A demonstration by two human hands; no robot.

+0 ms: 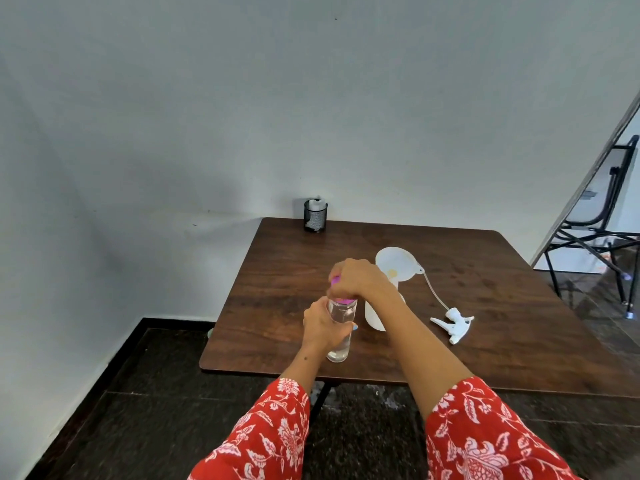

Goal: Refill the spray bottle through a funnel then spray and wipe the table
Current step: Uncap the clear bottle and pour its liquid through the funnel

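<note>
Both hands are on the clear water bottle [340, 336], which stands upright on the brown table [502, 358] close to its near edge, toward the near-left corner. The left hand [323, 327] wraps the bottle's body, its grip closed snugly around the clear plastic, one blue-painted nail showing on the right side. The right hand [358, 278] comes down from above, fingers clenched over the purple cap [341, 299], and only slivers of purple peek out beneath and beside the knuckles. Whether the cap is seated or lifted, I cannot tell.

Just behind the right forearm stands the white spray bottle [373, 317], its neck open, with the white funnel [396, 263] sitting in the top. It is near the middle of the table, just beside the water bottle. To its right the white spray head [453, 323] lies flat on the wood, its thin dip tube [434, 292] curving back toward the funnel.

At the far-left corner, against the wall, a black mesh holder [315, 216] carries white tissue or cloth. Red floral sleeves [277, 431] cover both forearms. A dark chair [602, 220] stands off beyond the table's right edge.
</note>
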